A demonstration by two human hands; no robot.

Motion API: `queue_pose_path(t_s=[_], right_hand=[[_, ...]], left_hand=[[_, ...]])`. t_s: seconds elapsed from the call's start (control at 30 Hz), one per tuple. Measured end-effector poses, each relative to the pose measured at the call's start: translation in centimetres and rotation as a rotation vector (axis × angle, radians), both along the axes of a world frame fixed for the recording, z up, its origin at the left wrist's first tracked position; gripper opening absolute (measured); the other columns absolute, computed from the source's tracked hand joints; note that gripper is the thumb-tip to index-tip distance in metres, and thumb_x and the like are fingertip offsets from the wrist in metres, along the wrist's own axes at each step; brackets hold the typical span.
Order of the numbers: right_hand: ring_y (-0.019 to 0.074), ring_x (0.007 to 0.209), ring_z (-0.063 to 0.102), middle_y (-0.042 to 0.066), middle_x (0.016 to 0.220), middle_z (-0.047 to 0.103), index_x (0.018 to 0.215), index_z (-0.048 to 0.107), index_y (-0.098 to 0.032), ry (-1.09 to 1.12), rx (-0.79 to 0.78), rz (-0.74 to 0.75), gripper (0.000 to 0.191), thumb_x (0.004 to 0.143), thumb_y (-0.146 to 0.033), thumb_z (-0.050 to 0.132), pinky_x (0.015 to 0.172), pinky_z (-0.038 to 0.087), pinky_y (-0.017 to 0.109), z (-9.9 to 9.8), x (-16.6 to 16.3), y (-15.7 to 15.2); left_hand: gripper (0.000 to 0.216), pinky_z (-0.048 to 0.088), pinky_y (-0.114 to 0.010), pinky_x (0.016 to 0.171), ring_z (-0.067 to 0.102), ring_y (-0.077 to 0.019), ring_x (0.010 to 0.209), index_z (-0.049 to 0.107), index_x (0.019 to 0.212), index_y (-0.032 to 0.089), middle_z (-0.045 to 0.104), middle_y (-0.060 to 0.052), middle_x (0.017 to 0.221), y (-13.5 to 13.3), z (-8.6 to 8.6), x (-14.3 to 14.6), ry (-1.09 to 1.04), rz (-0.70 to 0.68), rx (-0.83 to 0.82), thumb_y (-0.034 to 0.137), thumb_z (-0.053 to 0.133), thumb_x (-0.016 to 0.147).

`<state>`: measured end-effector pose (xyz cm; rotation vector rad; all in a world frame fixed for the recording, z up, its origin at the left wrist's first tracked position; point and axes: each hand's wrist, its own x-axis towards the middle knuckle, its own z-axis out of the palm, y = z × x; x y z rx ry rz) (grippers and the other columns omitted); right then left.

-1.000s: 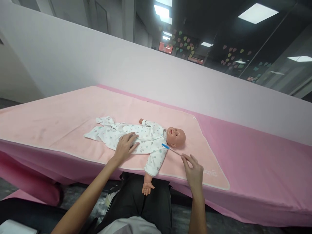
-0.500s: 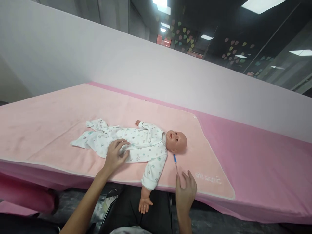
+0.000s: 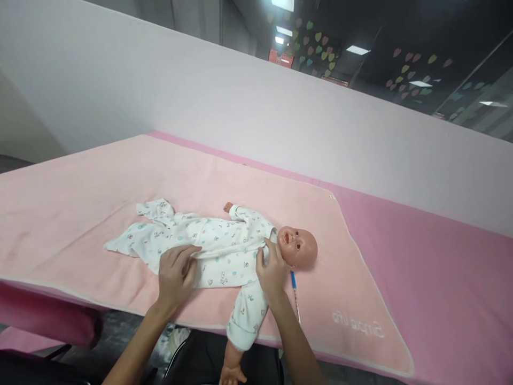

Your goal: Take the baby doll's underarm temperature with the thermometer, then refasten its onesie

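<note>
A baby doll (image 3: pixel 298 247) lies on its back in a white patterned sleepsuit (image 3: pixel 224 270), its head to the right. My left hand (image 3: pixel 176 275) is closed, with thumb and fingers at the edge of the suit's front flap near the waist. At the collar, beside the doll's chin, my right hand (image 3: pixel 273 270) pinches the other end of that edge. Between the two hands the edge runs nearly straight. A thin stick with a blue end (image 3: pixel 294 280) rests on the mat below the head, partly behind my right forearm.
Under the doll is a peach mat (image 3: pixel 92 187) with faint lettering, laid over a pink cover (image 3: pixel 433 256). A white partition (image 3: pixel 248 112) runs behind the table. One doll arm (image 3: pixel 232 361) hangs over the front edge. A dark pink padded shape (image 3: pixel 48 315) lies at lower left.
My right hand has moved left and up from beside the thin stick to the sleepsuit's collar. My left hand has shifted slightly left and closed at the flap edge. The view has tilted slightly.
</note>
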<state>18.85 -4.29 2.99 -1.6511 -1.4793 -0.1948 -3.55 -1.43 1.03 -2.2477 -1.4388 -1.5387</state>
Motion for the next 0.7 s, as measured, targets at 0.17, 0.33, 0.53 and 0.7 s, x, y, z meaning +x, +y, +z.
queue_pose_path(t_s=[0.17, 0.33, 0.53, 0.7], right_hand=[[0.008, 0.05, 0.049, 0.005, 0.083, 0.063, 0.103, 0.06, -0.014, 0.256, 0.089, 0.039, 0.027, 0.081, -0.018, 0.044, 0.05, 0.044, 0.021, -0.9, 0.2, -0.4], [0.0081, 0.053, 0.048, 0.005, 0.081, 0.06, 0.098, 0.059, -0.014, 0.38, 0.153, 0.068, 0.026, 0.08, -0.017, 0.041, 0.049, 0.043, 0.02, -1.0, 0.1, -0.5], [0.0047, 0.043, 0.037, 0.005, 0.079, 0.06, 0.089, 0.059, -0.015, 0.288, 0.279, 0.087, 0.017, 0.082, -0.016, 0.043, 0.043, 0.039, 0.02, -1.3, 0.1, -0.9], [0.0081, 0.052, 0.05, 0.007, 0.079, 0.06, 0.087, 0.061, -0.015, 0.254, 0.282, 0.072, 0.021, 0.084, -0.018, 0.041, 0.044, 0.041, 0.02, -1.3, -0.1, -0.7]], left_hand=[[0.029, 0.044, -0.038, 0.08, 0.055, -0.022, 0.089, 0.057, 0.1, 0.025, 0.059, -0.004, 0.089, 0.0, 3.9, 4.2, -0.1, -0.136, -0.009, 0.014, 0.039, 0.08], [0.036, 0.044, -0.032, 0.084, 0.051, -0.0193, 0.102, 0.056, 0.112, 0.022, 0.054, -0.006, 0.113, 2.1, 7.3, 11.1, 0.109, -0.569, -0.283, 0.015, 0.034, 0.084], [0.026, 0.042, -0.03, 0.076, 0.055, -0.017, 0.082, 0.065, 0.093, 0.021, 0.062, -0.003, 0.085, 4.2, 5.9, 13.1, 0.146, -0.67, -0.502, 0.025, 0.04, 0.087], [0.023, 0.042, -0.026, 0.07, 0.056, -0.0147, 0.076, 0.066, 0.09, 0.02, 0.064, -0.002, 0.084, 4.0, 5.3, 12.2, -0.033, -0.731, -0.59, 0.028, 0.045, 0.085]])
